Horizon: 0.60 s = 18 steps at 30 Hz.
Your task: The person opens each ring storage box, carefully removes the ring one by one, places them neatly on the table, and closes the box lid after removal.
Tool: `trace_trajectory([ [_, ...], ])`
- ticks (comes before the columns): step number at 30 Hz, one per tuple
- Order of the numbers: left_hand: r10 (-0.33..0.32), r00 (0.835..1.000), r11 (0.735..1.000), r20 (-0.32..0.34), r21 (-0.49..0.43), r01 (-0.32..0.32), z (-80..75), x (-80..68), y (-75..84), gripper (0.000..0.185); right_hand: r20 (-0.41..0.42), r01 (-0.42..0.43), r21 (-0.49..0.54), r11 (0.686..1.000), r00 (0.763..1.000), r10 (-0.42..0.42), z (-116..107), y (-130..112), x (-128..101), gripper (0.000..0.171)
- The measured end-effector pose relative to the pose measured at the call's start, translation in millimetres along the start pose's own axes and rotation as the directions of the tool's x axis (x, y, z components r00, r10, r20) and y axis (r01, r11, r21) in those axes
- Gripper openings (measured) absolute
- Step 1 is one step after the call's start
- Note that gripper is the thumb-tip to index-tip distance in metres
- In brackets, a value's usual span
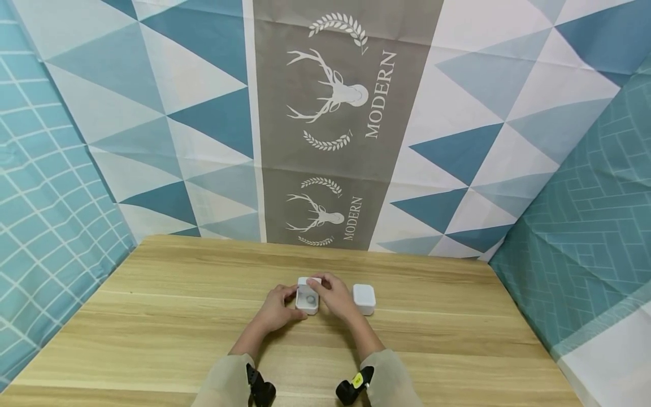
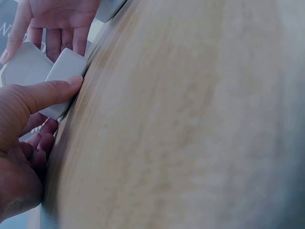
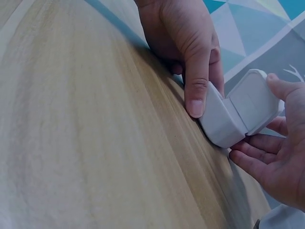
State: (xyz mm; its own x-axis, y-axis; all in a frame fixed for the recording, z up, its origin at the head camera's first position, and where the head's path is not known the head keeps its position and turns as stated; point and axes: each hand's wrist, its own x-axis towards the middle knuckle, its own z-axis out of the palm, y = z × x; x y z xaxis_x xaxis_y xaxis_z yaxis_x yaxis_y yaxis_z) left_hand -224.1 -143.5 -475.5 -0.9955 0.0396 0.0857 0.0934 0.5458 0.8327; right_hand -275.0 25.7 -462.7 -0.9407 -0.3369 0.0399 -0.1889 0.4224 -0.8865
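Note:
A small white hinged box (image 1: 307,298) stands on the wooden table (image 1: 168,316) with its lid (image 3: 252,101) raised. Something small and grey lies inside it; I cannot tell what. My left hand (image 1: 278,308) grips the box base (image 3: 217,121), with the thumb (image 3: 196,90) pressed on its side and the fingers curled behind. My right hand (image 1: 338,295) holds the lid, thumb on its top edge and fingers (image 3: 259,157) around it. In the left wrist view the thumb (image 2: 45,93) lies against the box (image 2: 66,69), and the right hand (image 2: 52,19) is above it.
A second white box (image 1: 364,298), closed, sits just right of my right hand. Patterned cloth walls (image 1: 335,124) enclose the table at the back and both sides. Bare wood stretches to the left, to the right and toward the near edge.

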Motion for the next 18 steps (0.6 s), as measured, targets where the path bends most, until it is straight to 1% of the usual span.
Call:
trace_trajectory([
  [5, -0.039, 0.999, 0.999, 0.001, -0.002, 0.039, 0.5, -0.6, -0.8, 0.070, 0.003, -0.008, 0.008, 1.000, 1.000, 0.008, 1.4, -2.3, -2.5, 0.057],
  [11, -0.029, 1.000, 1.000, 0.000, -0.007, 0.029, 0.0, -1.5, 0.5, 0.070, -0.006, -0.002, -0.008, 1.000, 1.000, 0.002, 1.6, -4.1, -2.6, 0.056],
  [13, -0.034, 0.999, 0.999, 0.001, -0.008, 0.034, 0.5, -0.7, 0.1, 0.070, -0.009, -0.004, -0.009, 1.000, 1.000, 0.003, 1.6, -4.6, -2.0, 0.055],
  [18, -0.021, 1.000, 1.000, 0.012, 0.014, 0.021, 1.2, 0.8, -2.0, 0.069, -0.013, -0.004, 0.003, 1.000, 1.000, 0.004, 1.9, -4.4, -1.4, 0.053],
])
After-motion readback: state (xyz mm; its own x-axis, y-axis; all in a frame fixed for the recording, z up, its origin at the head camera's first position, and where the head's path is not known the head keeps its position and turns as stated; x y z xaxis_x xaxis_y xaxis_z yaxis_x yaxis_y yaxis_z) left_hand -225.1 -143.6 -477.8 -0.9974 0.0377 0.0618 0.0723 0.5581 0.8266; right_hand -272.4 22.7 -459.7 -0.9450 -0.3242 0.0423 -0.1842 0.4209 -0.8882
